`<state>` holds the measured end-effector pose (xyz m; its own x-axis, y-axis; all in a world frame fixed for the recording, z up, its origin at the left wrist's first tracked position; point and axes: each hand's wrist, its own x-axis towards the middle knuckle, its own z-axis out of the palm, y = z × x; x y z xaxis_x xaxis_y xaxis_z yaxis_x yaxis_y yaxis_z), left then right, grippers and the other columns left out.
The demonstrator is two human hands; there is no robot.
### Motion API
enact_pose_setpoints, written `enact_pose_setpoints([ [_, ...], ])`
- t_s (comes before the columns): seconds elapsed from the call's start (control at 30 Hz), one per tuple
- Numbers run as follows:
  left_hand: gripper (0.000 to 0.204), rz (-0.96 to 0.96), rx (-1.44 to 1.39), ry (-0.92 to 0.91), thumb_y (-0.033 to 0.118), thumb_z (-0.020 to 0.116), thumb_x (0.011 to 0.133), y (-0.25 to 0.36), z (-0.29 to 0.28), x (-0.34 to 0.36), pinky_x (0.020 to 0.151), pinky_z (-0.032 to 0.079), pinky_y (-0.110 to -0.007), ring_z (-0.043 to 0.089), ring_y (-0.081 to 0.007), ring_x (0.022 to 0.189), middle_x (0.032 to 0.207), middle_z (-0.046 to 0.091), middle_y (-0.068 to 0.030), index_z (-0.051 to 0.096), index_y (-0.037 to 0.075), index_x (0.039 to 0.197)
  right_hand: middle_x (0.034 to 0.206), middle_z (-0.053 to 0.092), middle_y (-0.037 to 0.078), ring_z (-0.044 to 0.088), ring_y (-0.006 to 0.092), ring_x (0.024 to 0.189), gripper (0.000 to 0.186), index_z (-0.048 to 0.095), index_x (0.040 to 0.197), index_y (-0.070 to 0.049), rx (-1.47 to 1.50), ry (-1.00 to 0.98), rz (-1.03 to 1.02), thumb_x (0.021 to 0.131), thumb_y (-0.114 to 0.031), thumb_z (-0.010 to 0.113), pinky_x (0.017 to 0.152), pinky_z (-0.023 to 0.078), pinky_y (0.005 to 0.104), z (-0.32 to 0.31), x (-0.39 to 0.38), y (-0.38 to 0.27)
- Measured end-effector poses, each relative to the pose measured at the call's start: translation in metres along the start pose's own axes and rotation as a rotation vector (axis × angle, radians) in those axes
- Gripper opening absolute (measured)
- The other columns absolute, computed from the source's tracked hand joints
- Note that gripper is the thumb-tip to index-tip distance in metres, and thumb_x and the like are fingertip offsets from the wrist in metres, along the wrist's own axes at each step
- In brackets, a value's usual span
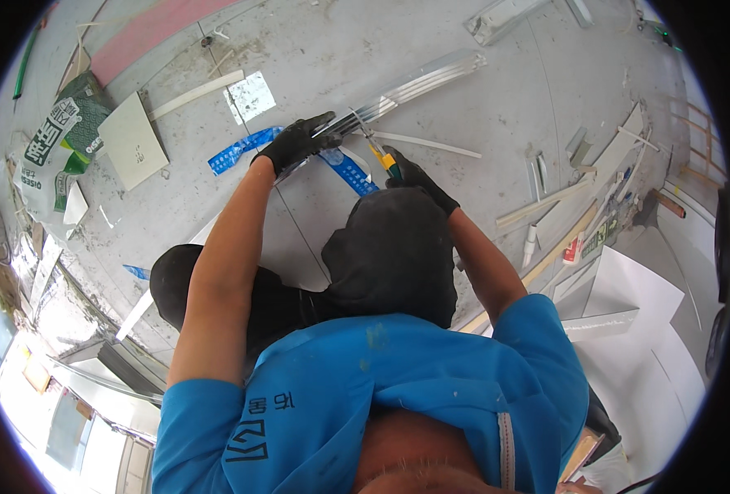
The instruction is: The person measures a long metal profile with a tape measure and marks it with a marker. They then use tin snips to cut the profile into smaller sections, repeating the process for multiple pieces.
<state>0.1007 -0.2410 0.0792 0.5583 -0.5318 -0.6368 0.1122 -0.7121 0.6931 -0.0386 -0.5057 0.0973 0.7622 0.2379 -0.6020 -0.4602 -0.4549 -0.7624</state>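
My left hand (297, 142), in a black glove, presses down on the near end of a long grey metal strip (418, 82) that lies on the concrete floor. In its own black glove, my right hand (418, 177) is closed on a pair of snips with yellow and green handles (384, 159). The snips' blades point at the strip just beside my left fingers. Under both hands lies a curled blue plastic tape (237, 152). My bent knees in dark trousers hide the floor below the hands.
A square pale tile (132, 140) and a green-and-white sack (56, 144) lie at the left. A small shiny sheet (251, 97) sits beyond the tape. White boards, wooden battens and metal offcuts (583, 210) crowd the right side.
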Motion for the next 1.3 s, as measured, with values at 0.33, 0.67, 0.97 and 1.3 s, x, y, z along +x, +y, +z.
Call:
enact_pose_setpoints([
  [0.33,0.085,-0.032,-0.031,-0.025,0.058,0.069,0.084,-0.006,0.0,0.0,0.105,0.042,-0.038,0.052,-0.0295,0.128,0.14,0.053,-0.0193,0.04,0.015,0.151,0.132,0.054,0.028,0.053,0.0363,0.124,0.067,0.033,0.147,0.002,-0.012,0.012,-0.041,0.086,-0.008,0.057,0.103,0.042,0.0399,0.001,-0.003,-0.005],
  [0.67,0.085,0.011,-0.087,-0.028,0.06,0.071,0.08,-0.015,0.002,0.004,0.099,0.046,-0.038,0.055,-0.0318,0.122,0.139,0.051,-0.0225,0.042,0.02,0.15,0.125,0.058,0.03,0.057,0.0394,0.117,0.066,0.036,0.145,0.003,-0.043,0.036,-0.116,0.085,-0.009,0.058,0.099,0.044,0.0418,0.0,-0.001,0.004],
  [0.97,0.086,-0.003,-0.079,-0.058,0.058,0.071,0.081,-0.022,0.003,0.007,0.105,0.041,-0.039,0.052,-0.0323,0.128,0.143,0.05,-0.0199,0.04,0.018,0.151,0.126,0.058,0.029,0.057,0.0393,0.117,0.064,0.038,0.144,0.004,-0.018,0.002,-0.058,0.085,-0.012,0.057,0.099,0.044,0.0416,-0.003,-0.008,-0.02],
  [1.3,0.085,0.05,0.015,-0.025,0.058,0.07,0.082,-0.011,0.003,-0.001,0.109,0.037,-0.042,0.048,-0.0365,0.131,0.14,0.05,-0.0233,0.038,0.021,0.152,0.129,0.057,0.028,0.055,0.0381,0.122,0.065,0.038,0.144,0.004,-0.015,0.039,-0.006,0.084,-0.013,0.058,0.102,0.042,0.041,0.003,-0.003,-0.009],
])
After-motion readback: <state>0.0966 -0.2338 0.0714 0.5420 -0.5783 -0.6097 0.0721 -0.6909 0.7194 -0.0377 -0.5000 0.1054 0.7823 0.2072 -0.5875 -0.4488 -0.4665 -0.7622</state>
